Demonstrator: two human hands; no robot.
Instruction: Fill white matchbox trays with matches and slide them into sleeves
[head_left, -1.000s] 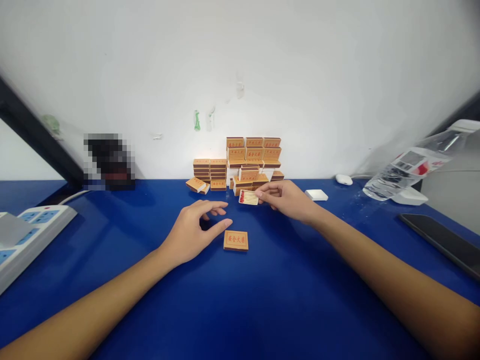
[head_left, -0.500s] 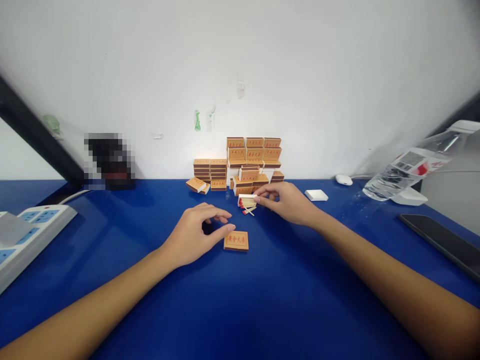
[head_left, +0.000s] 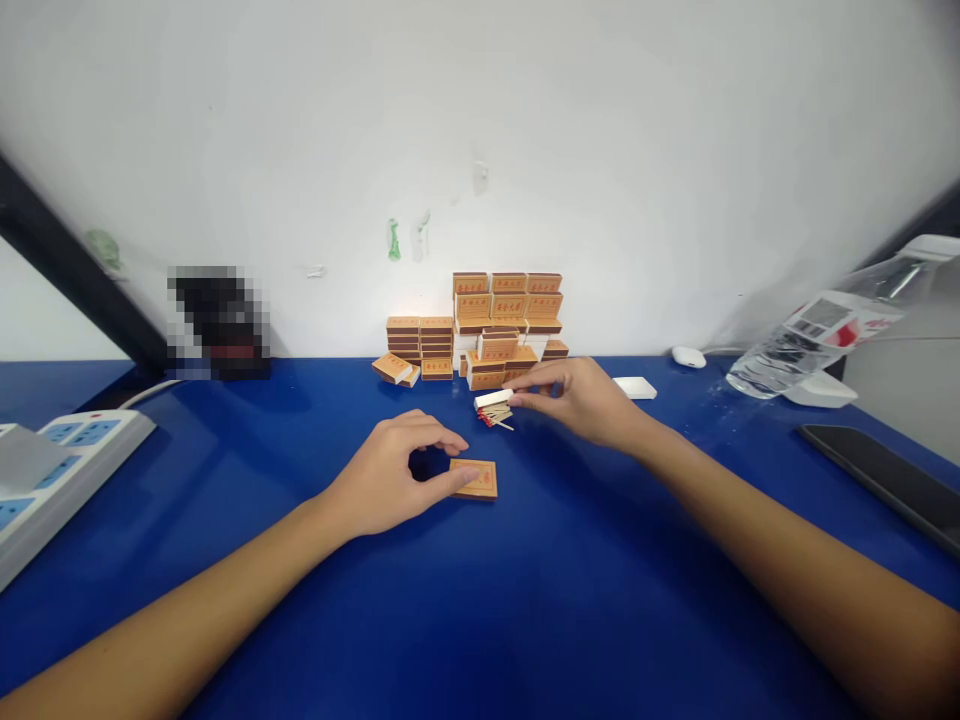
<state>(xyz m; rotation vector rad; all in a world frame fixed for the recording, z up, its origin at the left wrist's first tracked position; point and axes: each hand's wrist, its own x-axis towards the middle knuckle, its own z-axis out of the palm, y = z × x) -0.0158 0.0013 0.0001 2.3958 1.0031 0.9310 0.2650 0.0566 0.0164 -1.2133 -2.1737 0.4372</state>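
My right hand pinches the end of a small white matchbox tray, tipped over on its side. Red-tipped matches lie in a heap beneath and in front of it. Nearer to me, an orange matchbox cover with red lettering lies flat on the blue table. My left hand is beside it with fingers apart, the thumb over its left part; whether the thumb presses on it I cannot tell. Stacked matchboxes stand behind the tray against the wall.
Shorter matchbox stacks stand left of the tall one. On the right are a white case, a tilted water bottle and a dark phone. A power strip lies at the left.
The tray in my right hand has tipped further over, and the matches now lie below it. My left thumb has moved right, over the matchbox cover.
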